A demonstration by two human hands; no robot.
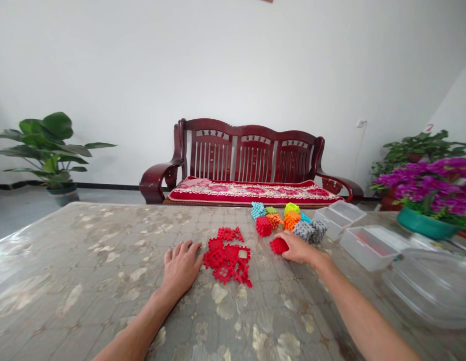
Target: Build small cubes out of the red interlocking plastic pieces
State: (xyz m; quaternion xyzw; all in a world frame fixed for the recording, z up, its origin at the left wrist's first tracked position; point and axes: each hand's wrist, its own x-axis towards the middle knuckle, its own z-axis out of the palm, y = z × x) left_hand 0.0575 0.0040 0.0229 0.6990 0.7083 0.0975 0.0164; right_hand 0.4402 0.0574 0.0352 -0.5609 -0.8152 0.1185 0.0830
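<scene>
My left hand (180, 268) lies flat on the table, palm down, fingers spread, its fingertips touching a pile of flat red interlocking pieces (227, 258). My right hand (297, 246) is closed around a red block cube (278, 245) resting on the table. Just beyond it stands a cluster of assembled cubes: red (263, 226), orange (291, 219), green (292, 207), light blue (257, 209) and grey (310, 231).
The table (86, 271) has a marbled beige cover. Clear plastic boxes (340, 218) (368, 245) and a clear lid (436, 288) sit at the right. A teal pot of purple flowers (428, 200) stands at the far right. A dark red wooden bench (248, 163) and a potted plant (52, 150) stand behind.
</scene>
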